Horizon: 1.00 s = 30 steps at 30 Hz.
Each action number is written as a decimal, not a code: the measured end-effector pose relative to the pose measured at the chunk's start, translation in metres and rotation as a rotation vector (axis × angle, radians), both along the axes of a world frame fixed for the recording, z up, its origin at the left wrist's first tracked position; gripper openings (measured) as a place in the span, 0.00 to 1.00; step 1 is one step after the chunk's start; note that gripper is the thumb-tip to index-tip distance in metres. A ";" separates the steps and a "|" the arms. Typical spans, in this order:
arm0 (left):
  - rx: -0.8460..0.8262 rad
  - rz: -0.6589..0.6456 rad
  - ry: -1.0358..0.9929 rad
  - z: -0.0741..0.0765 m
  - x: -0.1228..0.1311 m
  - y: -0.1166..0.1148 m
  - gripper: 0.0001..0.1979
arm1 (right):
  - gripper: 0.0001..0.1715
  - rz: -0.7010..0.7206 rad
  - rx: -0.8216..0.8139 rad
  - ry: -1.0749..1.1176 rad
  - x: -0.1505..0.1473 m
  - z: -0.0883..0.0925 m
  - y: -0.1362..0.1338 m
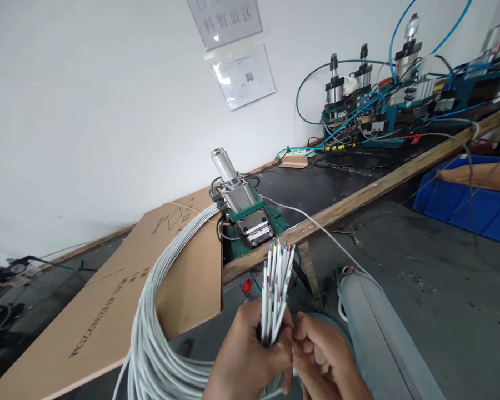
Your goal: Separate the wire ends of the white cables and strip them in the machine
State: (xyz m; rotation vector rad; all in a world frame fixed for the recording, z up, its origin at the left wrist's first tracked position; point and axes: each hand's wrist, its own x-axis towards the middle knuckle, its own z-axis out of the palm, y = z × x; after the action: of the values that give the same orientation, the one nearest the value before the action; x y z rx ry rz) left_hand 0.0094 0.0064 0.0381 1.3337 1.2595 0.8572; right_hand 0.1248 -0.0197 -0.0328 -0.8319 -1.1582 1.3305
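My left hand (pixel 254 347) is wrapped round a bundle of thin white cables (pixel 275 289). Their ends point up and away from me, with small coloured wire tips showing. Close against it on the right, my right hand (pixel 323 355) has its fingers curled and pinched together; what lies between them is hidden. A short white piece shows just below, between the two hands. From the left, a large coil of white-grey cable (pixel 150 328) sweeps round towards my hands. Beyond the bundle, a small pneumatic press (pixel 245 208) with a silver cylinder and green base stands at the bench edge.
Flat cardboard (pixel 108 294) lies under the coil on the left. The black bench (pixel 300 189) has a wooden front edge. More presses (pixel 358 100) with blue air hoses stand at the back right. A blue bin (pixel 466 205) sits at the right. My leg (pixel 379 333) is below.
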 end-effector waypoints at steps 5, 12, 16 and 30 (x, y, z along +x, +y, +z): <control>0.034 -0.094 0.061 -0.009 -0.001 0.006 0.05 | 0.34 0.059 0.000 -0.095 0.009 0.006 0.001; 0.006 -0.009 -0.085 0.004 -0.006 -0.002 0.13 | 0.28 0.190 -0.107 0.164 0.010 -0.006 0.003; -0.018 0.065 -0.120 0.000 -0.013 -0.008 0.22 | 0.25 0.213 -0.045 0.331 0.002 -0.015 0.007; -0.094 0.097 -0.189 0.002 -0.008 -0.009 0.32 | 0.20 0.206 0.078 0.392 -0.010 -0.037 0.015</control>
State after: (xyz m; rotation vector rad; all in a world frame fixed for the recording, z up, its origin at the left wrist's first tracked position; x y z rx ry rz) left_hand 0.0018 -0.0031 0.0397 1.0977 1.2077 0.9567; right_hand 0.1151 -0.0049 -0.0697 -0.3770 -0.9933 1.5246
